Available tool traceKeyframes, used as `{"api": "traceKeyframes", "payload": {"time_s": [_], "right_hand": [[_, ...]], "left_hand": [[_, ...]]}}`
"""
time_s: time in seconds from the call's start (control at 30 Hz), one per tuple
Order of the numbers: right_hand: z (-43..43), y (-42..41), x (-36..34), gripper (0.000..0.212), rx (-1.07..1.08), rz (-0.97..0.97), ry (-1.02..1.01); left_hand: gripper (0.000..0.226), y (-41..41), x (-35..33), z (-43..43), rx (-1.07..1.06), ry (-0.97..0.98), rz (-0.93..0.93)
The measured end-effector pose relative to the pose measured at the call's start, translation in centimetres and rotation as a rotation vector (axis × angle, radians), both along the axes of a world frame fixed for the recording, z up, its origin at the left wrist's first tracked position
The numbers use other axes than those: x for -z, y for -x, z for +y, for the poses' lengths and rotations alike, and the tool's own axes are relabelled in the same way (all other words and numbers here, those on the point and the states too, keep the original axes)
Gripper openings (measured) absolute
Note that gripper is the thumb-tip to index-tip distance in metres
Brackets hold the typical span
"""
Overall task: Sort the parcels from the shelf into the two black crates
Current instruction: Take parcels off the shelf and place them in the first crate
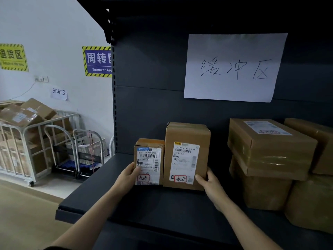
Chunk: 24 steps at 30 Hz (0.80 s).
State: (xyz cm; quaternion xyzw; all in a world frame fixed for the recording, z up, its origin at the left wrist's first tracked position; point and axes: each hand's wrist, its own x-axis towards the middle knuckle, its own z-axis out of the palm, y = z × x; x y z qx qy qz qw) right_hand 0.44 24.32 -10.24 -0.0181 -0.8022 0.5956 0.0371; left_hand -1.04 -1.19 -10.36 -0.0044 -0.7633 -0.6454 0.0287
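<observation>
The left hand (128, 175) holds the left side of a small brown cardboard box (149, 161) with a white label. Its thumb lies on the front. The other fingers go round the side, out of sight. The right hand (210, 183) holds the right side of a taller brown cardboard box (187, 156), with its thumb on the front by the label and its fingers round the edge. The two boxes stand up straight, side by side and touching, on the dark grey metal shelf (108, 186), near its left end. Each label has red writing at the bottom.

To the right on the same shelf, big brown boxes (270, 147) sit in stacks, with a gap between them and the right hand. Above, a white sheet of paper (234, 67) with handwriting hangs on the back wall of the shelf.

Off to the left, on the floor, a white metal cage cart (27, 141) is piled with brown boxes.
</observation>
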Motion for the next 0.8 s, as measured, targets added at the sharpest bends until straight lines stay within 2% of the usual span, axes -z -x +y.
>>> {"api": "traceKeyframes", "payload": {"time_s": [0.17,0.33,0.47,0.8], "right_hand": [[0.4,-1.8,-1.6,0.048,0.015,0.101,0.037],[0.7,-4.5,-2.5,0.047,-0.001,0.15,0.082],[1.2,-6.8,-2.7,0.046,-0.029,0.171,0.083],[1.1,-11.6,-3.0,0.042,-0.128,0.201,0.1]], "left_hand": [[0.02,-2.0,-1.1,0.4,-0.069,-0.057,0.11],[0.028,-4.6,-1.6,0.3,-0.096,-0.091,0.162],[0.019,-7.1,-2.4,0.8,-0.127,-0.113,0.2],[0.021,-14.7,-2.8,0.5,-0.232,-0.052,0.24]]}}
